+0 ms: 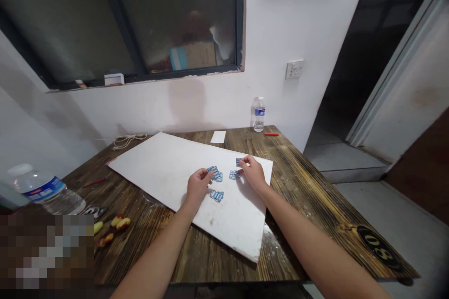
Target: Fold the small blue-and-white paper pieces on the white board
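Observation:
Both hands are over a white board [168,163] that lies on a wooden table. My left hand [199,187] is closed, thumb and fingertips pinching a small bunch of blue patterned cards [216,174]. Between the thumb and finger of my right hand [252,171] is a single small dark blue card [238,162], held up from the board. Just below that card, a few light blue cards [233,175] lie on the board by my right fingers. Another little overlapping pile of blue cards [217,195] rests nearer to me, just right of my left hand.
The wooden table [308,205] surrounds the board. Beyond it are a white paper [218,137], a water bottle [258,117] and a red stick-like item [271,134]. At left stand a large bottle [49,191], several small fruits [121,222] and a coiled cable [128,139].

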Tool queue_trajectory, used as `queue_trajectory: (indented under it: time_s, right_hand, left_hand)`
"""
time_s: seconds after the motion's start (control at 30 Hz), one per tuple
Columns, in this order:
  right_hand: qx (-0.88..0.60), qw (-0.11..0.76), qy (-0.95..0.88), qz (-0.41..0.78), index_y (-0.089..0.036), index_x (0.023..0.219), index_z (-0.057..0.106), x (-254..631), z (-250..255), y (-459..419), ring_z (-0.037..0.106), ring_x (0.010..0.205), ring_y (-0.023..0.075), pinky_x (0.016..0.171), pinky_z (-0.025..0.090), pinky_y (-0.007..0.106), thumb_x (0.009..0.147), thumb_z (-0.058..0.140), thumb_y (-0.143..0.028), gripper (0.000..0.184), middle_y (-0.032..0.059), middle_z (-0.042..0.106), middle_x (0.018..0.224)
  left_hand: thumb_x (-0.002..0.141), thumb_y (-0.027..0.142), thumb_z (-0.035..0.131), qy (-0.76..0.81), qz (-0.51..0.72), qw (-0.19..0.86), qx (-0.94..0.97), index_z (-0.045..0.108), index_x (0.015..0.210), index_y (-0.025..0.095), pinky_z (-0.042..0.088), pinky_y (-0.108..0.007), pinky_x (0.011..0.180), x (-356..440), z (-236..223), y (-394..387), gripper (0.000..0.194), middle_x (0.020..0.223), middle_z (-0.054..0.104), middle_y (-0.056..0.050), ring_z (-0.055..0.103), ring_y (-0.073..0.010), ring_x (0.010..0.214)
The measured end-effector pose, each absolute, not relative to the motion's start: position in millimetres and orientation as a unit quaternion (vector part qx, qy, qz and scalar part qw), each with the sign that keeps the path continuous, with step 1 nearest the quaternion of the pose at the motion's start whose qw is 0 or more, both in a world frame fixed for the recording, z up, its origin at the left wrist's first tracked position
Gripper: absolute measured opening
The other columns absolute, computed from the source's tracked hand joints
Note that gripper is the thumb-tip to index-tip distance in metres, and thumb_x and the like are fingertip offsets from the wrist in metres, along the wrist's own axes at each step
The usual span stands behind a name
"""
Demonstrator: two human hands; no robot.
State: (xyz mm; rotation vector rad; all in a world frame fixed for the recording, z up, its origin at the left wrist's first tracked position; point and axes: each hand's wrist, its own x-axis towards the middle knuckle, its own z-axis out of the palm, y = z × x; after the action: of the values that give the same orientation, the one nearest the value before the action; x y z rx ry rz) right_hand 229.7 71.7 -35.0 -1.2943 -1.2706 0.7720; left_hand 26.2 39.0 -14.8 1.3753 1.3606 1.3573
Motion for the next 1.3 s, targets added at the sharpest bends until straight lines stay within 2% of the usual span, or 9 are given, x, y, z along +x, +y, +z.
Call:
queue_trajectory:
  time_s: [0.2, 0.37, 0.47, 0.57, 0.7, 0.9, 1.0, 1.1, 1.3]
  right_hand:
    - [-0.554, 0.53, -0.574, 0.286, -0.022, 0.07, 0.057, 229, -30, 72, 0.055, 0.064, 0.018, 0.062, 0.037, 0.03, 0.081, 0.052, -0.036, 0.018, 0.0018, 0.064, 0.072]
    - [-0.626, 0.4, -0.649, 0.164, -0.02, 0.066, 0.062, 229, -29, 70, 0.053, 0.087, 0.0243, 0.072, 0.034, 0.034, 0.083, 0.054, -0.032, 0.022, 0.0076, 0.066, 0.086]
    - [-0.655, 0.332, -0.667, 0.126, -0.02, 0.069, 0.066, 228, -31, 68, 0.051, 0.092, 0.0267, 0.074, 0.032, 0.036, 0.083, 0.056, -0.034, 0.022, 0.0096, 0.065, 0.092]
    - [-0.67, 0.306, -0.67, 0.094, -0.019, 0.07, 0.067, 227, -34, 65, 0.048, 0.095, 0.0279, 0.076, 0.03, 0.037, 0.08, 0.062, -0.034, 0.018, 0.0106, 0.063, 0.095]
    - [-0.668, 0.353, -0.65, 0.083, -0.021, 0.083, 0.067, 227, -35, 66, 0.046, 0.099, 0.0282, 0.079, 0.03, 0.039, 0.077, 0.068, -0.036, 0.016, 0.0092, 0.06, 0.1]
    - [-0.498, 0.454, -0.714, 0.19, -0.023, 0.075, 0.067, 221, -32, 69, 0.048, 0.096, 0.0234, 0.085, 0.033, 0.038, 0.081, 0.067, -0.039, 0.017, 0.0047, 0.061, 0.093]
    - [-0.426, 0.452, -0.753, 0.217, -0.024, 0.08, 0.069, 217, -33, 69, 0.049, 0.093, 0.0218, 0.087, 0.034, 0.037, 0.077, 0.071, -0.04, 0.017, 0.0038, 0.061, 0.093]
    - [-0.386, 0.441, -0.774, 0.24, -0.023, 0.075, 0.069, 216, -35, 69, 0.049, 0.091, 0.0209, 0.086, 0.035, 0.036, 0.076, 0.073, -0.039, 0.016, 0.0032, 0.063, 0.091]
    - [-0.369, 0.459, -0.761, 0.271, -0.023, 0.072, 0.067, 218, -35, 71, 0.051, 0.088, 0.0195, 0.084, 0.036, 0.034, 0.079, 0.07, -0.031, 0.011, 0.0023, 0.065, 0.087]
  left_hand:
    - [0.067, 0.043, 0.069, 0.527, 0.53, 0.383, 0.543, 0.057, 0.064, 0.017, 0.035, -0.019, 0.044, 26, -14, 39, 0.029, 0.054, 0.055, 0.003, 0.047, -0.0089, 0.048]
    - [0.067, 0.043, 0.069, 0.533, 0.527, 0.383, 0.54, 0.058, 0.066, 0.017, 0.034, -0.019, 0.042, 26, -17, 41, 0.028, 0.053, 0.055, 0.004, 0.045, -0.0084, 0.046]
    - [0.067, 0.042, 0.069, 0.532, 0.529, 0.379, 0.542, 0.058, 0.066, 0.017, 0.035, -0.019, 0.044, 26, -16, 41, 0.028, 0.053, 0.055, 0.004, 0.046, -0.0083, 0.047]
    - [0.067, 0.042, 0.07, 0.532, 0.527, 0.379, 0.543, 0.058, 0.065, 0.017, 0.035, -0.02, 0.044, 26, -14, 39, 0.028, 0.053, 0.055, 0.004, 0.046, -0.0086, 0.047]
    - [0.068, 0.043, 0.069, 0.529, 0.521, 0.382, 0.551, 0.057, 0.064, 0.017, 0.036, -0.02, 0.046, 27, -13, 38, 0.029, 0.053, 0.055, 0.004, 0.046, -0.0089, 0.048]
    - [0.069, 0.044, 0.069, 0.514, 0.503, 0.367, 0.59, 0.055, 0.063, 0.017, 0.038, -0.022, 0.052, 26, -16, 38, 0.031, 0.054, 0.053, 0.004, 0.05, -0.0103, 0.052]
    - [0.07, 0.043, 0.069, 0.513, 0.479, 0.361, 0.614, 0.057, 0.063, 0.017, 0.038, -0.022, 0.052, 27, -17, 38, 0.03, 0.054, 0.055, 0.003, 0.051, -0.0108, 0.052]
    - [0.071, 0.042, 0.068, 0.508, 0.458, 0.367, 0.631, 0.059, 0.065, 0.016, 0.037, -0.022, 0.051, 29, -18, 37, 0.028, 0.054, 0.055, 0.003, 0.05, -0.011, 0.052]
    - [0.073, 0.043, 0.067, 0.498, 0.455, 0.375, 0.636, 0.06, 0.067, 0.016, 0.037, -0.022, 0.051, 28, -20, 38, 0.028, 0.055, 0.055, 0.003, 0.051, -0.0107, 0.053]
